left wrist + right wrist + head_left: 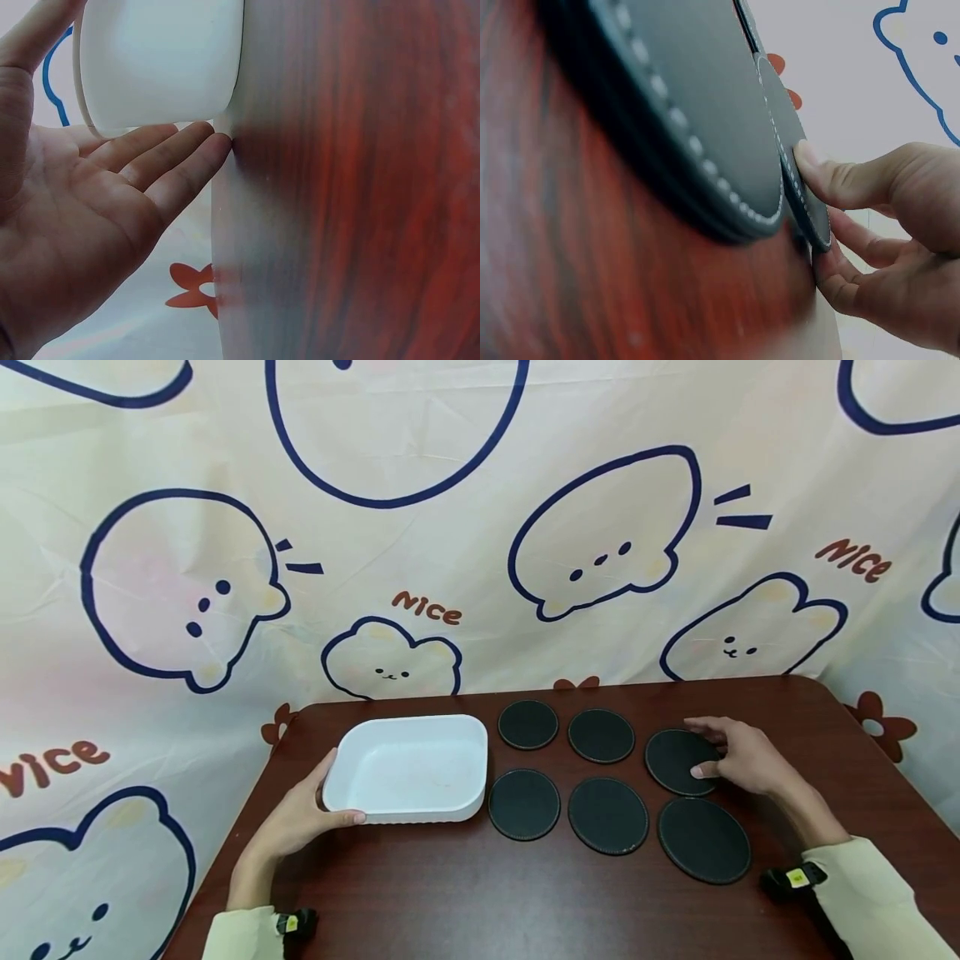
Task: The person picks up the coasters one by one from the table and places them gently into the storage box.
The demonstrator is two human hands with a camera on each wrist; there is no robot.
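A white rectangular plastic tray (408, 768) stands at the left of the table. My left hand (302, 814) rests against its left end, thumb at the front corner; in the left wrist view the fingers (176, 161) lie straight along its wall. At the right, my right hand (746, 758) pinches a round black coaster (678, 762), the right one of the back row. In the right wrist view the thumb (840, 180) lies on that coaster's top, with other fingers at its edge. A nearer stitched coaster (697, 97) fills much of that view.
More black coasters lie in two rows: back-row ones (528, 724) (601, 735), and front-row ones (524, 804) (608, 816) (704, 841). The dark wooden table (450, 893) backs onto a printed cloth (480, 552).
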